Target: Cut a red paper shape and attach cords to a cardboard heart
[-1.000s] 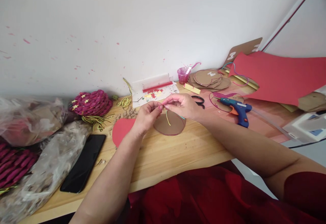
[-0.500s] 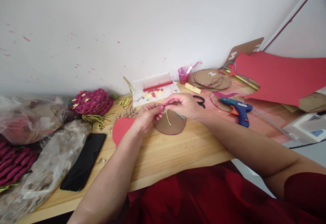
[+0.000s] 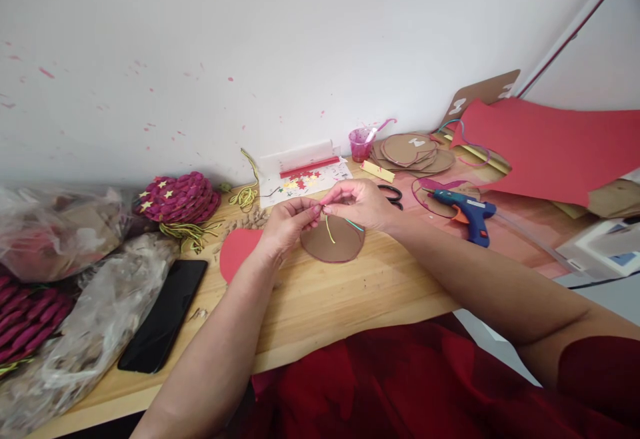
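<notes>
My left hand (image 3: 293, 220) and my right hand (image 3: 357, 202) meet fingertip to fingertip, both pinching the end of a thin string. A short yellow-green string (image 3: 329, 229) hangs down from between them. Under my hands lies a round brown cardboard piece (image 3: 333, 246) with a dark pink outline. A thin turquoise string (image 3: 354, 224) shows beside my right hand, over the cardboard. Partly behind my left forearm is a red paper shape (image 3: 237, 251). Black scissors (image 3: 393, 194) lie just beyond my right wrist, partly hidden.
To the right are a blue glue gun (image 3: 473, 211), stacked cardboard shapes (image 3: 407, 152) and red sheets (image 3: 560, 149). A pink cup (image 3: 360, 146) stands near the wall. At left are a phone (image 3: 165, 316), plastic bags (image 3: 105, 319) and a magenta bundle (image 3: 183, 200).
Both hands stay pinched together at nearly the same spot, with only slight finger movement. The whole view has shifted very slightly.
</notes>
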Available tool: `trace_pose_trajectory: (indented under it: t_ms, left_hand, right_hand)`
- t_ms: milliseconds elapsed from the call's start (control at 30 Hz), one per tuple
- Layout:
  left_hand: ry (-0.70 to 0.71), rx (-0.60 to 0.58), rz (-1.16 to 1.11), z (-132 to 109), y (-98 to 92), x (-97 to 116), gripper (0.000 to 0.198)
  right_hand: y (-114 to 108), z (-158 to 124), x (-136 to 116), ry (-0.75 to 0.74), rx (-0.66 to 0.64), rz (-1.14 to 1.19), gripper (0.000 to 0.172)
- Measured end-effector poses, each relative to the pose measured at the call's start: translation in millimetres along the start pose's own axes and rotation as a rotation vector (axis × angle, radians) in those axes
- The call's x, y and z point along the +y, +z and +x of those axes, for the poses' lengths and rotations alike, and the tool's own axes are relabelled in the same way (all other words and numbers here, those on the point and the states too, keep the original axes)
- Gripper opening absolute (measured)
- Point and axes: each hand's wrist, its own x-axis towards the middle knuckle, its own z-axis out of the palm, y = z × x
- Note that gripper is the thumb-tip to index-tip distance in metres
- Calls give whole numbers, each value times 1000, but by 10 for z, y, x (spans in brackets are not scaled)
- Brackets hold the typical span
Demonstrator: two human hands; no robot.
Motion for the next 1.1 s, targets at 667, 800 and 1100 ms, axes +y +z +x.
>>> trace_pose_trajectory:
  t_ms: [667,800,1100]
  left_hand:
    - [101,-23,167,-41,4,56,26]
    - [91,-16,156,-28,0,49,26]
    - [77,-14,142,0,-39,11,28]
  right_hand:
    - [59,-26,-78,-15,68,-26,7]
    - [57,-24,-68,-26,81,-49,6]
    - [66,-30,-57,-36,72,-56,7]
